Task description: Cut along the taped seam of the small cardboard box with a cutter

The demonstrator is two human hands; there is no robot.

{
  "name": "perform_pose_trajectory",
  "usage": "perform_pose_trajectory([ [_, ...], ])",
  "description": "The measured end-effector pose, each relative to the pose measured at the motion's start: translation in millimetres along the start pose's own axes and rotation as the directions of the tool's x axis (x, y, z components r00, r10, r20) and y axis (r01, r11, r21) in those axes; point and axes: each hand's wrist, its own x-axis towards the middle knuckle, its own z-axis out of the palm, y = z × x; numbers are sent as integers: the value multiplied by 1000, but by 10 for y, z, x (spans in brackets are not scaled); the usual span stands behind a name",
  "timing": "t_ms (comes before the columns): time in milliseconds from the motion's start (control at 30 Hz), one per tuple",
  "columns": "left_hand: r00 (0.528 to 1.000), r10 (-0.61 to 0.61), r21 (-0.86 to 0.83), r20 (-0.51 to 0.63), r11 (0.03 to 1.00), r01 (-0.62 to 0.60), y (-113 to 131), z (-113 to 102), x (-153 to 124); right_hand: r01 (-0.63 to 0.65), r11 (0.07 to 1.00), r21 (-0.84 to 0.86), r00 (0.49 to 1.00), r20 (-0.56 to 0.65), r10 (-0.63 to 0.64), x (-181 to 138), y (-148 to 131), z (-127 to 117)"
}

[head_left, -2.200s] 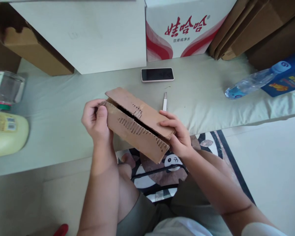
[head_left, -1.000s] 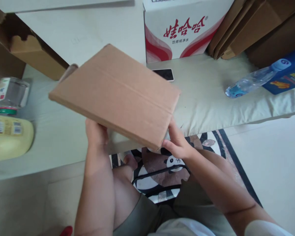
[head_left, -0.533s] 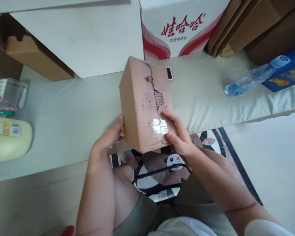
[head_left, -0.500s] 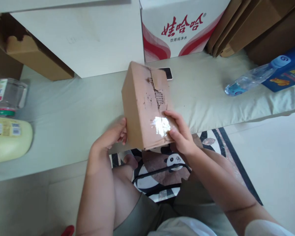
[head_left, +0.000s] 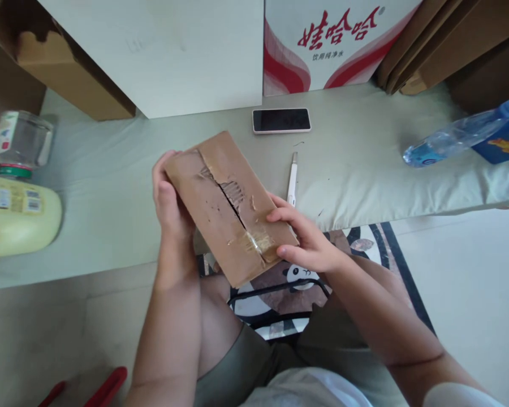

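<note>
A brown cardboard box point(head_left: 220, 226) is held tilted above my lap and the bench edge. Its top face is torn along the middle seam, with a dark slit and shiny clear tape at the near end. My left hand point(head_left: 168, 198) grips the far left end, thumb on the side. My right hand point(head_left: 303, 234) clasps the near right corner, fingers and thumb on the top face. Just beyond the right hand, a white utility knife point(head_left: 293, 180) lies on the cloth, its blade end pointing away. Behind it rests a phone point(head_left: 281, 120) with a dark screen.
The bench cloth point(head_left: 110, 186) is pale green. A white carton with red lettering point(head_left: 339, 51) stands at the back. At left are a clear jar point(head_left: 20, 140) and a yellowish jug point(head_left: 21, 217); at right, a plastic bottle point(head_left: 458, 133) leans on a blue box point(head_left: 503, 141).
The box has turned, its far end swinging left and its top face now facing me more. My left hand has moved up to its far end. The knife and whole phone have come into view.
</note>
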Motion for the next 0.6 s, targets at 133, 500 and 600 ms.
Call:
perform_pose_trajectory([
  [133,997,30,-12,69,1000,-29,93,11,-12,-7,1000,23,1000,-16,7,9,-10,42],
  [500,978,-189,-16,-90,982,188,309,249,-26,-244,968,66,923,-292,252,12,85,11],
  [600,979,-191,-1,-71,981,192,299,240,-28,-462,840,-285,831,-471,297,52,153,-92],
])
